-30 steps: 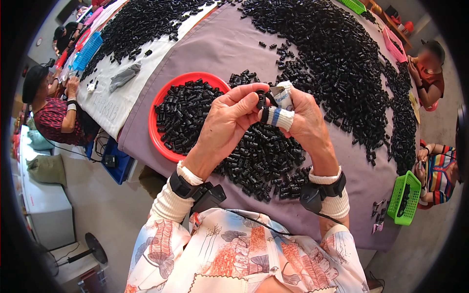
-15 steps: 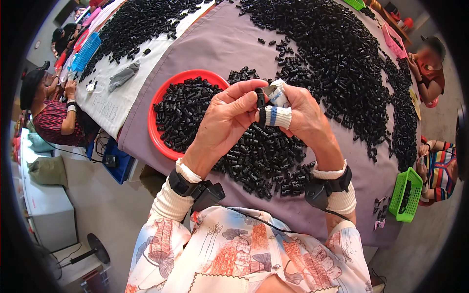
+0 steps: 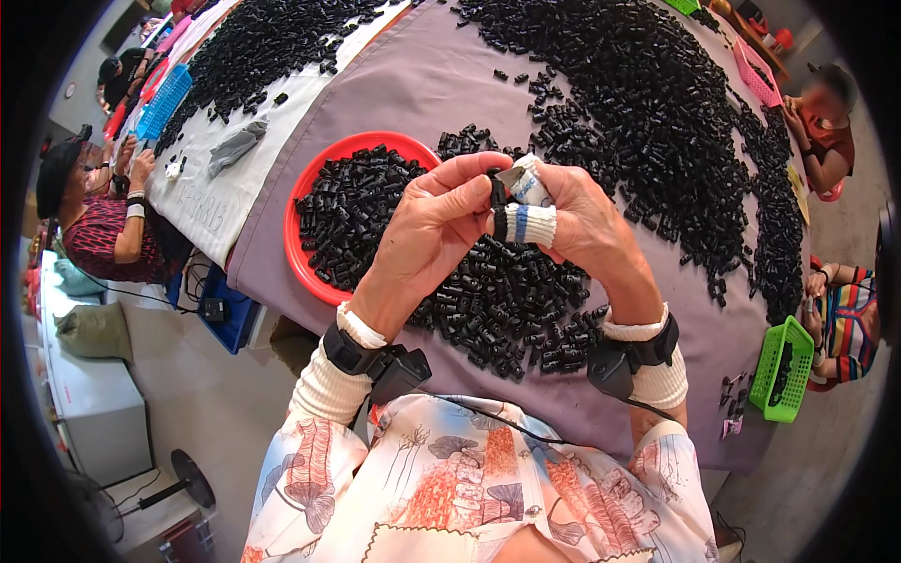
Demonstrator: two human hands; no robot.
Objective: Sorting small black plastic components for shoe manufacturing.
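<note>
Both of my hands meet above a heap of small black plastic parts [image 3: 502, 305] on the cloth-covered table. My left hand [image 3: 439, 208] is closed, pinching one black plastic part [image 3: 498, 192] between thumb and fingertips. My right hand [image 3: 587, 216] is closed round a short grey blade [image 3: 511, 174], whose flat tip shows against the top of that part; its handle, if any, is hidden. White knitted finger covers with blue marks [image 3: 531, 223] wrap the right thumb and a finger. Beside my left wrist sits a round red tray [image 3: 293, 225] filled with the same black parts.
A large spread of black parts [image 3: 648, 122] covers the far right of the mauve cloth [image 3: 375, 103]. A green basket [image 3: 798, 375] stands at the right edge, a blue basket [image 3: 167, 101] at the far left. Co-workers [image 3: 108, 225] sit along both sides.
My hands stay close together and have barely shifted, the part and blade still in them. At left, a co-worker's hands have risen toward their head.
</note>
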